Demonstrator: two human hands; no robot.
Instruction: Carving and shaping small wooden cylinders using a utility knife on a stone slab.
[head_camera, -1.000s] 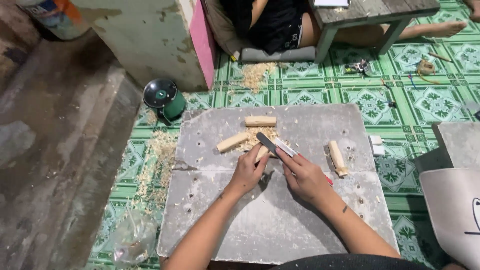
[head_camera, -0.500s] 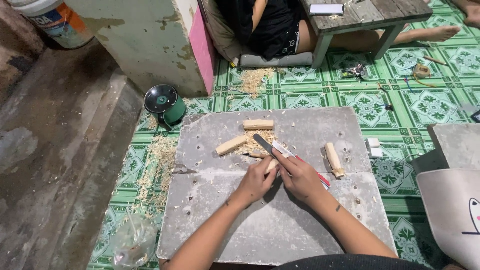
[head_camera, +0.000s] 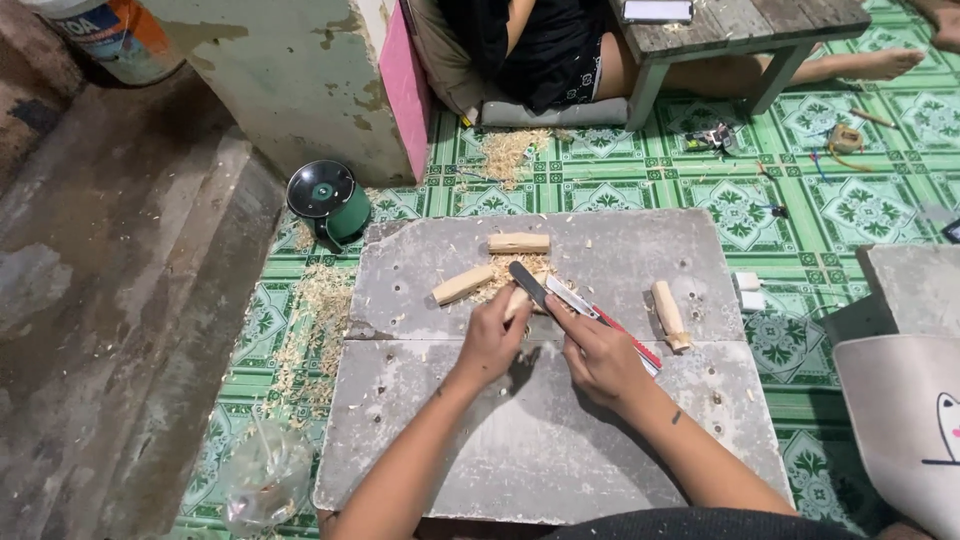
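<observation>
My left hand (head_camera: 493, 336) grips a short pale wooden stick (head_camera: 517, 299) over a grey slab (head_camera: 540, 450). My right hand (head_camera: 598, 355) holds a utility knife with a red-and-white handle (head_camera: 617, 331); its dark blade (head_camera: 528, 283) rests against the stick's far end. Two more cut sticks lie just beyond the hands, one slanted (head_camera: 463, 285) and one level (head_camera: 519, 243), with shavings between them. A carved wooden piece (head_camera: 670, 316) lies to the right of my right hand.
A green round tin (head_camera: 328, 198) stands off the slab's far left corner, wood shavings (head_camera: 312, 320) along the left edge. A seated person (head_camera: 540, 50) and a low wooden table (head_camera: 730, 30) are beyond. A crumpled plastic bag (head_camera: 265, 480) lies near left, another slab (head_camera: 920, 285) at right.
Both hands stay on the stick and knife; the blade has shifted slightly along the stick. The view has tilted a little.
</observation>
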